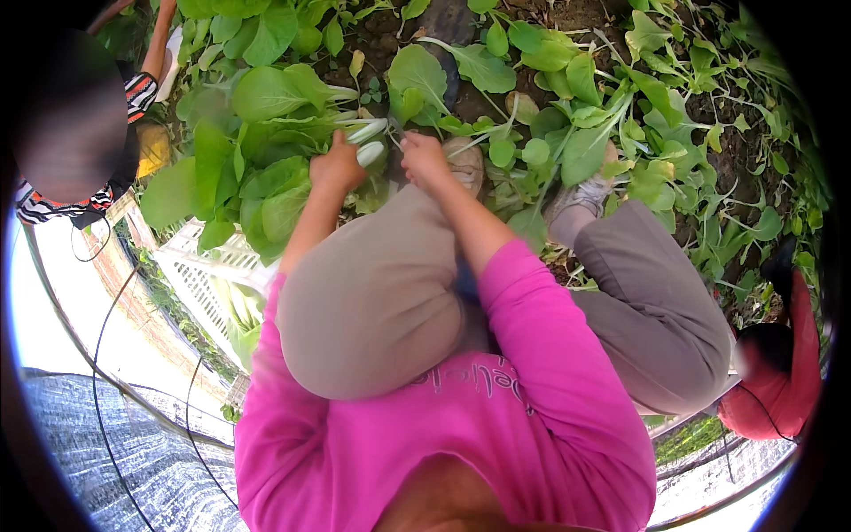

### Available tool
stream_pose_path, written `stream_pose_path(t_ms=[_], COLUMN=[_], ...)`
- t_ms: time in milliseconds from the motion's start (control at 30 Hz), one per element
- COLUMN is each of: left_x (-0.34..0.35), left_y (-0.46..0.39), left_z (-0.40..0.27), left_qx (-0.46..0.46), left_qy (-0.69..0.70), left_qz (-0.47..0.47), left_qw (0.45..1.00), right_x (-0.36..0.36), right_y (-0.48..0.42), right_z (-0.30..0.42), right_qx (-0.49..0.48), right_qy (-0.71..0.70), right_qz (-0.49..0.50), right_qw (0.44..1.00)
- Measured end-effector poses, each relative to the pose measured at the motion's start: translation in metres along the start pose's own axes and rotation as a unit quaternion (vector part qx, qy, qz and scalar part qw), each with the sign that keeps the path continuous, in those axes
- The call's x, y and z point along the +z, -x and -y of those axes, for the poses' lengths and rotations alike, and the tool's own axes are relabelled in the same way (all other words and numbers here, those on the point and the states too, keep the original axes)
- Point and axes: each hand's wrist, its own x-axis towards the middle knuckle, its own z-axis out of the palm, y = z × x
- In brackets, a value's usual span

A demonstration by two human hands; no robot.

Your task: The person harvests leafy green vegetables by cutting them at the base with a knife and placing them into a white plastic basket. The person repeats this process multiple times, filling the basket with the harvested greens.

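My left hand (338,167) is closed around leafy greens that look like bok choy (279,133). Their broad leaves spread to the left, and pale stem bases (369,153) point right, towards the other hand. My right hand (424,161) grips a small metal cutting tool (395,128), mostly hidden by the fingers. Its visible end lies close beside the stem bases; whether it touches them I cannot tell. Both hands are low over the planted bed, just beyond my bent left knee (372,299).
A white slatted plastic crate (199,279) holding greens stands left of my knee. Rooted and loose leafy plants (585,133) cover the soil around my shoes (582,196). One person (73,133) is at the upper left, another in red (764,392) at the right.
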Motion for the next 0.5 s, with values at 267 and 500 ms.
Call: stream_pose_path(t_ms=[267, 500], left_x=[-0.001, -0.030], left_y=[0.004, 0.040], left_z=[-0.003, 0.001], left_qx=[-0.012, 0.053], left_qy=[0.002, 0.081], left_qz=[-0.026, -0.143], left_qw=[1.000, 0.985], right_x=[0.006, -0.019], right_y=[-0.013, 0.010], right_z=[0.009, 0.003], right_qx=[0.038, -0.196], right_qy=[-0.037, 0.067], right_qz=[-0.001, -0.085], right_qw=[0.999, 0.975])
